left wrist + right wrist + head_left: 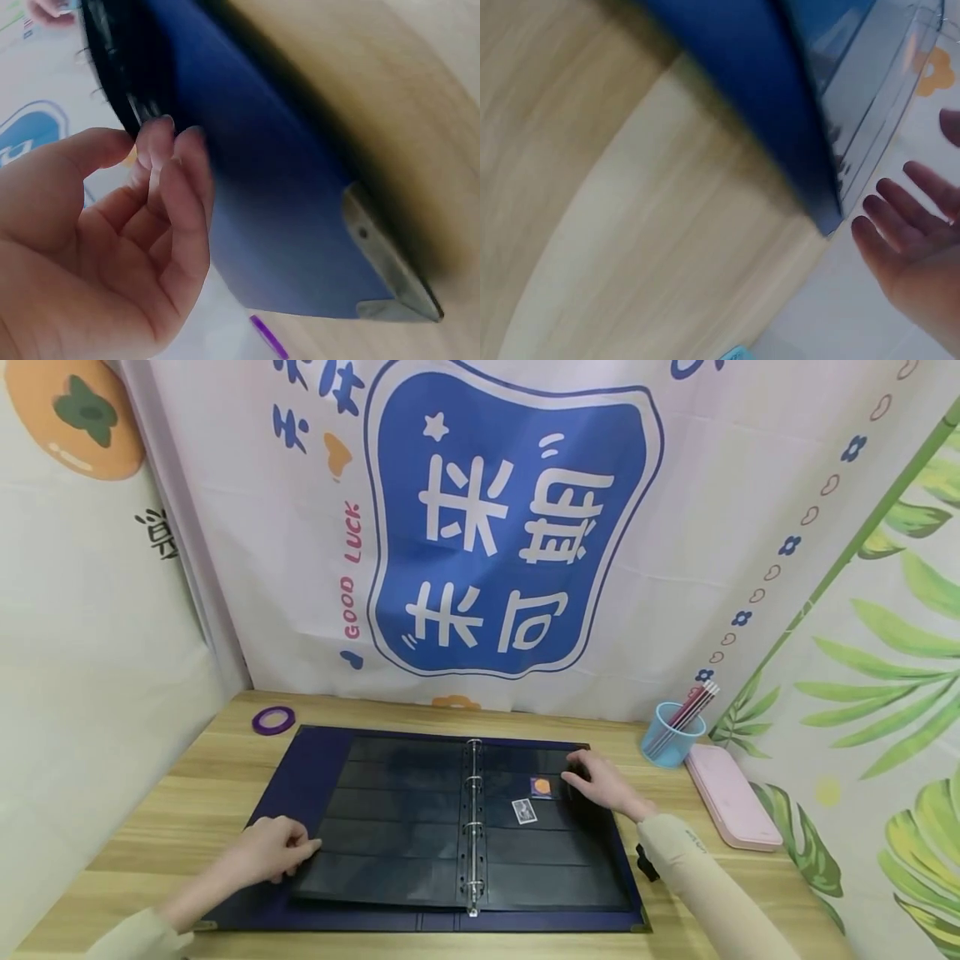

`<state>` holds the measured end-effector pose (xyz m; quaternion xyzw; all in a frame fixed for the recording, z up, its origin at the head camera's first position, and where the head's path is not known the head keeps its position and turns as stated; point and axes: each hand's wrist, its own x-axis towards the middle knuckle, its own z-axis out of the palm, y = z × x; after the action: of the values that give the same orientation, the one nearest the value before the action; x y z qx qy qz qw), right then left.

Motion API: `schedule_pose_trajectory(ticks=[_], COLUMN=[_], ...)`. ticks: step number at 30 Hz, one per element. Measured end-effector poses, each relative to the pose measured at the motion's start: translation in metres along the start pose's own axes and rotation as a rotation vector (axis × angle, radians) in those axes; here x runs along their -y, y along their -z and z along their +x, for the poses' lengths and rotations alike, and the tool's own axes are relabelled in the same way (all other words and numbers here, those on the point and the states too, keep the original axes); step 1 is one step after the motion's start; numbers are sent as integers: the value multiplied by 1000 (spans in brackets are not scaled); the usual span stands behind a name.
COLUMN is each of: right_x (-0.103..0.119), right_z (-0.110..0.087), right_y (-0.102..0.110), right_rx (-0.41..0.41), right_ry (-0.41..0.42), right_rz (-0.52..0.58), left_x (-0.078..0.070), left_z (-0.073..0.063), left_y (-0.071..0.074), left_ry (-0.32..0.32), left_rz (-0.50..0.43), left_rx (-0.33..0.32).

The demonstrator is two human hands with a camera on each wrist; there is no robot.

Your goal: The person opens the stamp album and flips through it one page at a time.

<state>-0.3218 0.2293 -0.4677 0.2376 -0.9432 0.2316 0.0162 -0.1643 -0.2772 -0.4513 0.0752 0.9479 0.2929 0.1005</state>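
A dark blue ring binder [315,777] lies spread on the table, its black pocket pages to either side of the metal rings [474,827]. In the left wrist view, the thumb and fingers of my left hand [127,217] pinch the outer edge of the left black pages [390,827]. My right hand [600,783] is over the outer part of the right black page [555,881], holding nothing, fingers loosely bent. Left of its fingertips are a small orange-and-blue stamp [541,787] and a grey stamp with a white border [524,811], both on the right page.
A thin purple ring [273,720] lies behind the binder's left corner. At the back right stand a blue mesh cup [670,735] of pencils and a pink case [735,797]. Printed cloth [510,527] hangs behind the wooden table [150,802].
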Motion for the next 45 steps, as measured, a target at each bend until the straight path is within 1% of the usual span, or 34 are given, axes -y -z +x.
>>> schedule_pose_trajectory(ticks=[2,4,6,8,11,13,17,19,20,21,23,25,27,28,30,35,40,45], right_x=[-3,-5,-7,-9,-11,-13,-18,-20,-21,-22,-23,-24,-25,-26,-26,-26,-25,-23], right_z=[1,1,1,0,-2,-3,-4,-4,-4,-4,-4,-4,-4,-3,-3,-3,-2,-1], right_y=[-1,-1,-2,-3,-5,-6,-9,-10,-10,-11,-12,-13,-13,-13,-13,-13,-13,-13], right_rx=[23,58,99,135,175,185,186,178,181,183,183,189,192,194,199,216,236,245], right_ry=[-3,-23,-51,-73,-73,-53,-1,22,22,22,27,27,28,27,23,9,-20,-27], right_rz=[-15,-17,-10,-7,-33,-68,-121,-137,-145,-154,-166,-178,-183,-180,-169,-146,-117,-111], left_x=[2,3,3,2,0,-2,-3,-2,-2,-2,-2,-4,-5,-5,-6,-3,0,1], left_z=[2,4,5,7,9,11,18,22,24,25,27,26,26,26,26,27,27,27], left_y=[-4,-8,-11,-14,-18,-20,-25,-27,-28,-29,-30,-30,-31,-31,-32,-34,-36,-38], left_ry=[13,28,21,-1,-63,-107,-227,-293,-322,-342,-355,-337,-315,-308,-308,-327,-353,-349], left_rz=[49,92,139,183,272,336,459,487,495,494,466,423,385,370,361,386,409,412], left_rx=[-33,-66,-107,-157,-247,-309,-429,-464,-466,-452,-385,-295,-219,-191,-161,-150,-169,-173])
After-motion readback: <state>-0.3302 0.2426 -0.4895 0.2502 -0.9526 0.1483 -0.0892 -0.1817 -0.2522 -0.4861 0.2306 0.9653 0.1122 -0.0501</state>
